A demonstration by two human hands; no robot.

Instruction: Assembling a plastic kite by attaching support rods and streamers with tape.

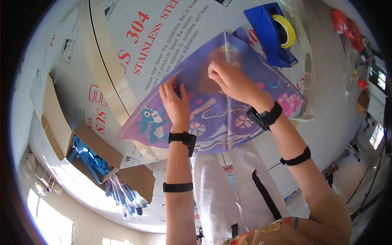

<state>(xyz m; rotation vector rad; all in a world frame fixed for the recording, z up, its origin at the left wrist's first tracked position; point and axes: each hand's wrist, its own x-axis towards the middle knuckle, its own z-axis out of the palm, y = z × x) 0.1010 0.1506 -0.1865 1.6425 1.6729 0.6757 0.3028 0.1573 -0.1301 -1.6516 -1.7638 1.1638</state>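
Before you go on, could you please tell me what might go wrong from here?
The purple printed sheet could crease or shift if the left hand at its left side presses unevenly. Its near edge, close to the white clothing, might snag there. The right hand could perhaps knock the blue tape dispenser near the sheet's upper-right edge.

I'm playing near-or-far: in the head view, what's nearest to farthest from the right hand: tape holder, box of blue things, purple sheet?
1. Purple sheet, under the right hand.
2. Tape holder, ahead and right.
3. Box of blue things, far left.
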